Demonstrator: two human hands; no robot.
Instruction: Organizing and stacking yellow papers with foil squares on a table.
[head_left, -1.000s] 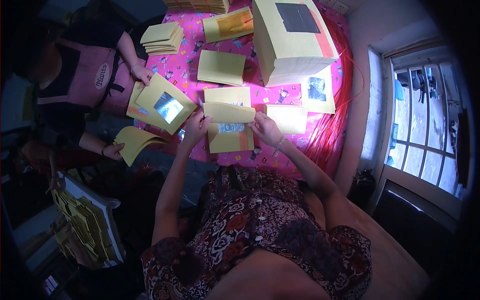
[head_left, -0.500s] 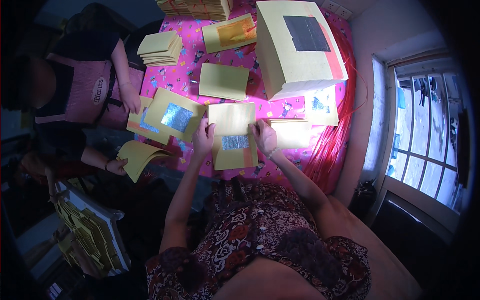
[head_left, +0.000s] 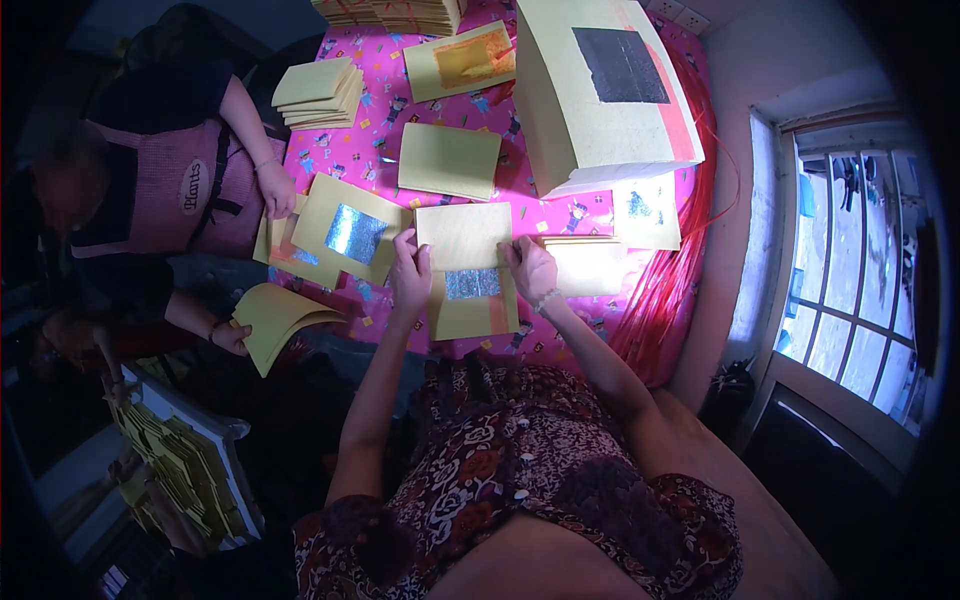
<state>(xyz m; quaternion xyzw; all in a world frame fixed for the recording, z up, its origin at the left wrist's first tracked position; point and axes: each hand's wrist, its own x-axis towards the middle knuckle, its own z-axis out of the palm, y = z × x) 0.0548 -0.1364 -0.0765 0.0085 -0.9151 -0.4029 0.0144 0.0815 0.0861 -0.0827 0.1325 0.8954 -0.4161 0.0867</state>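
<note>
**Left hand [head_left: 410, 275] and right hand [head_left: 533, 270] at the two sides of a yellow paper sheet [head_left: 463, 237]**

Nearest is the person's flower-patterned blouse [head_left: 480, 440]. Just beyond it, on the pink cartoon-print tablecloth [head_left: 345, 145], lies a lower yellow sheet [head_left: 455, 322], bearing a silver foil rectangle [head_left: 472, 284] and a reddish stripe. The yellow paper sheet rests flat over its far part. The left hand touches the left edge of this upper sheet, the thumb near the corner and the other fingers bent; the right hand, with a bracelet [head_left: 547, 299] at its wrist, does likewise at the right edge. Whether the fingers pinch the paper or only press it, one cannot tell.

Beside the right hand lies a low paper stack [head_left: 582, 267]. To the left, next to a foil-marked sheet [head_left: 325, 215], a co-worker's hand [head_left: 230, 338] grips some curved yellow sheets [head_left: 280, 315].

Farther away are a small yellow pile [head_left: 450, 160], a tall paper block [head_left: 560, 110] with a dark square on top, and, to its right, red strands [head_left: 665, 290].
</note>
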